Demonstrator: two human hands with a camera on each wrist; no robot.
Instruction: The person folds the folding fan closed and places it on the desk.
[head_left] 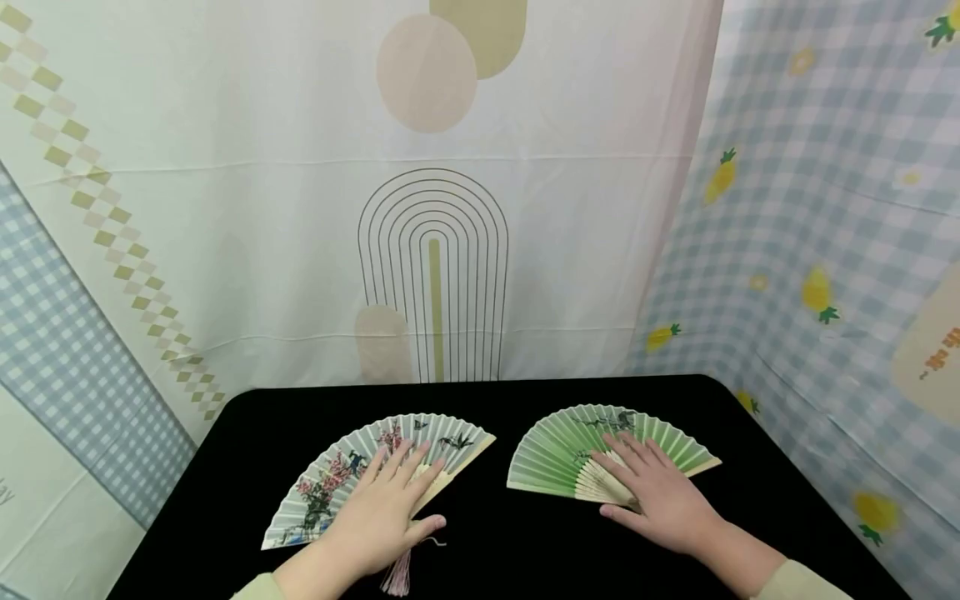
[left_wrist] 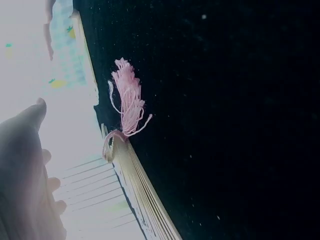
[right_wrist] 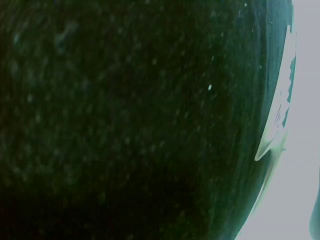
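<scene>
1. Across the lower middle of the head view, two open folding fans are lying side by side on the black surface (head_left: 495, 550), well apart from each other, each with a hand resting on it.

2. Lower left of centre, the left hand (head_left: 386, 512) is lying flat with fingers straight and spread over the ribs of the white flowered fan (head_left: 330, 483). That fan is spreading up and to the left from under the palm, its guard edge running towards the upper right.

3. At the wrist, the pink tassel (head_left: 399, 575) is trailing from the fan's pivot towards the bottom edge of the frame. The left wrist view is showing the same tassel (left_wrist: 127, 102) lying on the black cloth beside the stacked ribs.

4. Lower right of centre, the right hand (head_left: 663, 500) is likewise lying flat and wide, fingers pointing up and to the left across the ribs of the green fan (head_left: 570, 450), whose leaf is arching above and to the left of the fingertips.

5. Each fan is sitting directly under its own hand, pivots nearest the wrists.

6. Behind the surface, a patterned backdrop (head_left: 435, 208) is hanging.
</scene>
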